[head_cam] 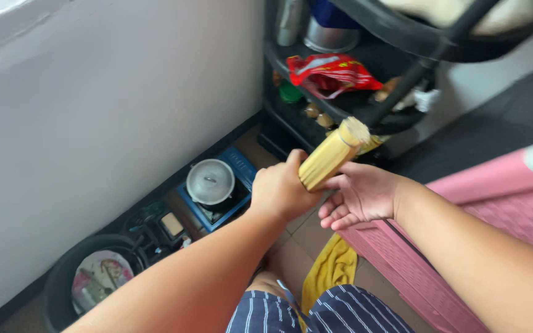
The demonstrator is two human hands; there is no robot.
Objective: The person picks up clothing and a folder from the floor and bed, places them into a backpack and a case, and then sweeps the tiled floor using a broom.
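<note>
My left hand [280, 188] is closed around the lower end of a thick bundle of dry yellow spaghetti [334, 152], which tilts up and to the right. Cupped under the bundle, my right hand [359, 196] has its palm up and fingers loosely curled, touching the bundle's underside. Both forearms reach in from the bottom of the view, above my striped shorts [322, 314].
A black rack [396, 117] behind the hands holds a red packet [331, 73], metal pots and small items. A lidded pot [210, 181] sits on a blue portable stove [242, 169] by the wall. A pink plastic crate [501, 209] is at right, a yellow cloth [334, 271] below.
</note>
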